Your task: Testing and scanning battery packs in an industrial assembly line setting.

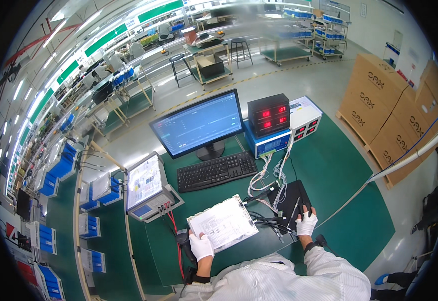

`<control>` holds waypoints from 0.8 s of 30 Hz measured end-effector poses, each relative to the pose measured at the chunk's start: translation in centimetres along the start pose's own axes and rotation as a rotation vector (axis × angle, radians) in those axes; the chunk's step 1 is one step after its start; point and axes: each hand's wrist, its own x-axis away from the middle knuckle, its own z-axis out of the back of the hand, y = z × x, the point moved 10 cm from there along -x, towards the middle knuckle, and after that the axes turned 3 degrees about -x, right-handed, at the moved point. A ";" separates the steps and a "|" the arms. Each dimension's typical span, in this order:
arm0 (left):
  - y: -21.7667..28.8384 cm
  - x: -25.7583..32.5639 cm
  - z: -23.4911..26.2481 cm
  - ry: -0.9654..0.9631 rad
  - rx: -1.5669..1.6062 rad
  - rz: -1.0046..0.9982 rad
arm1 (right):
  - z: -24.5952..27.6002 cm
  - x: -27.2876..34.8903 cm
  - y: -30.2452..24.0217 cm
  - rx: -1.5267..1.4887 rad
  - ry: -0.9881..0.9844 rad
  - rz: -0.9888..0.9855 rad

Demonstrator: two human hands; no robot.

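Left hand (pixel 202 248) at flat paper-topped case (pixel 224 223), its contents hidden.

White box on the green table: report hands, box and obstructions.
Left hand touching left edge of white box. Right hand at right edge of black pad. Dark cables between box and pad.

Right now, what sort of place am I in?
Probably an electronics factory's test area: a green-topped workbench holds a black box with red digital readouts and a wide black-framed monitor, while large brown cardboard cartons stand stacked to the right.
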 end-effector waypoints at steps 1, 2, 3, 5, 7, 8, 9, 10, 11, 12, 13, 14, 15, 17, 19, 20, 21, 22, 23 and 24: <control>0.0 0.0 0.0 -0.001 0.004 -0.003 | 0.0 0.0 -0.1 0.003 0.005 0.012; -0.1 0.0 -0.1 -0.001 0.003 -0.004 | 0.0 0.0 -0.1 0.002 0.008 0.020; -0.1 -0.1 -0.1 -0.001 0.002 -0.006 | 0.1 0.0 -0.2 0.003 0.017 0.038; -0.1 -0.1 -0.2 -0.001 0.000 -0.009 | 0.1 0.0 -0.3 0.003 0.027 0.054; 0.1 -0.1 0.1 0.040 -0.021 -0.033 | 0.3 0.0 -0.5 0.005 0.044 0.079; 0.2 0.0 0.2 0.051 -0.024 -0.041 | 0.3 -0.1 -0.5 0.004 0.045 0.078; 0.0 0.0 0.1 0.044 -0.019 -0.034 | 0.3 -0.1 -0.6 0.009 0.041 0.082; 0.1 0.0 0.1 0.040 -0.008 -0.038 | 0.2 -0.1 -0.6 0.018 0.029 0.075; -0.1 0.0 0.1 0.036 -0.015 -0.027 | 0.4 -0.1 -0.7 0.015 0.037 0.084; 0.0 0.0 0.0 0.035 -0.016 -0.037 | 0.4 -0.1 -0.7 0.018 0.034 0.085; 0.2 0.0 0.1 0.043 -0.010 -0.059 | 0.5 -0.1 -0.8 0.022 0.033 0.077; 0.1 0.0 0.1 0.035 -0.016 -0.051 | 0.6 -0.1 -0.9 0.018 0.034 0.084; 0.0 0.0 0.0 0.034 -0.014 -0.041 | 0.5 -0.1 -0.7 0.026 0.022 0.056; -0.1 -0.1 0.0 0.033 -0.010 -0.032 | 0.5 -0.2 -0.7 0.032 0.011 0.028; -0.1 -0.1 0.0 0.031 -0.019 -0.036 | 0.4 -0.3 -0.3 0.052 -0.012 -0.023; -0.3 -0.2 0.0 0.038 -0.018 -0.030 | 0.4 -0.4 -0.4 0.051 -0.014 -0.017; -0.5 -0.2 -0.1 0.028 -0.021 -0.022 | 0.4 -0.4 -0.5 0.067 -0.006 -0.007; -0.4 -0.2 -0.1 0.028 -0.019 -0.038 | 0.5 -0.5 -0.6 0.083 0.005 0.003; -0.8 -0.2 -0.3 0.018 -0.025 -0.013 | 0.5 -0.5 -0.6 0.084 0.001 0.003; -1.0 -0.3 -0.4 0.020 -0.016 -0.015 | 0.3 -0.6 -0.4 0.066 -0.010 -0.010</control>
